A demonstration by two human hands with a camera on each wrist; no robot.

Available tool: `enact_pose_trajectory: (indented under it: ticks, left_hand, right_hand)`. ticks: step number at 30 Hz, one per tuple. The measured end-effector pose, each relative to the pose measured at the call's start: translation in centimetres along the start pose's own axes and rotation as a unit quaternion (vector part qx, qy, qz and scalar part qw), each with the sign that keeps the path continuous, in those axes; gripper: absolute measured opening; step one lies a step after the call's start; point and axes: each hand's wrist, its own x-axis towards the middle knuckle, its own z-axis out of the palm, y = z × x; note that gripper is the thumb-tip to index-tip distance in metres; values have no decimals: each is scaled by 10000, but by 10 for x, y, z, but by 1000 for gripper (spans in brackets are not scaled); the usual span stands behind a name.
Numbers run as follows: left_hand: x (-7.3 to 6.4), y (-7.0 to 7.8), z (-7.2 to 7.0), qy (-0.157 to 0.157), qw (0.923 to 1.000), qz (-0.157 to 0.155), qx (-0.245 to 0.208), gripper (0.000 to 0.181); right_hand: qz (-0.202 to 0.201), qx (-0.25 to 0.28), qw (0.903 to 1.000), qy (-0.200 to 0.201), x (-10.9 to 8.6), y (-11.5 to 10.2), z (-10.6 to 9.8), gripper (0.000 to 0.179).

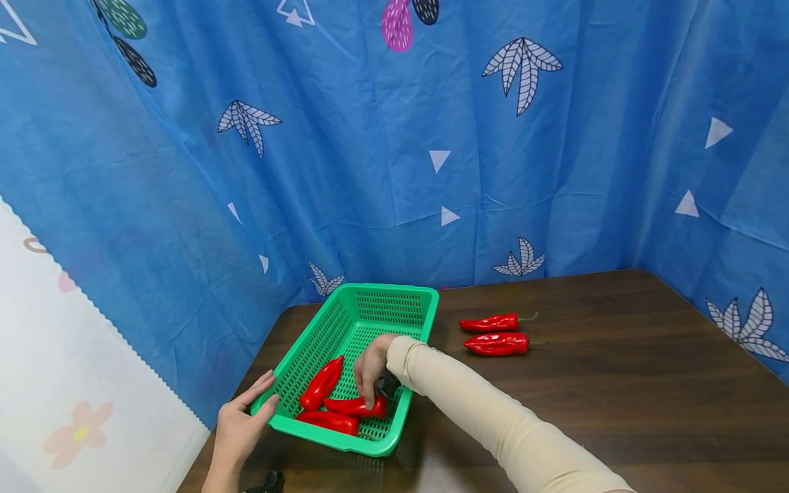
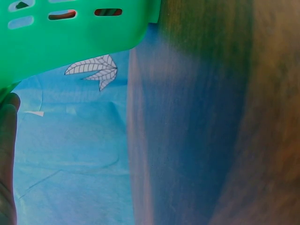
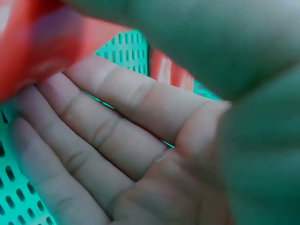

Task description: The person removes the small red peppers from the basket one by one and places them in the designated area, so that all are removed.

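Observation:
A green plastic basket (image 1: 290,426) with slotted walls stands on the table. My left hand (image 1: 242,416) grips its near left rim; in the left wrist view one finger (image 2: 8,140) shows beneath the green edge. Reaching inside, my right hand (image 1: 372,366) pinches a red pepper (image 1: 350,407) low over the basket floor. In the right wrist view that pepper (image 3: 35,51) lies at the thumb and fingertips. Two more red peppers rest in the basket: one slanted (image 1: 322,385) at the left, another (image 1: 329,421) along the near wall.
Two red peppers, one farther back (image 1: 490,323) and one nearer (image 1: 496,344), lie side by side right of the basket on the dark wooden table (image 1: 616,383). A blue patterned curtain (image 1: 394,171) hangs behind. A small black object (image 1: 271,481) is at the near edge.

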Motion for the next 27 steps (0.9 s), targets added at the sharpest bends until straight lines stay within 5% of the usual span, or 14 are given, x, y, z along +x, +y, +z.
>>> enact_pose_trajectory:
  ticks: [10,21,27]
  left_hand:
    - [0,-1,0,61,10000,-8,-11,37]
    - [1,-1,1,36,10000,-56,49,37]
    - [1,-1,1,44,10000,31,42,37]
  right_hand:
    - [-117,51,9991,403,-1,4,2,3]
    - [-484,659,9960,366,-3,8,-1,32]
    - [-498,887,9927,645,-1,9,1,17]
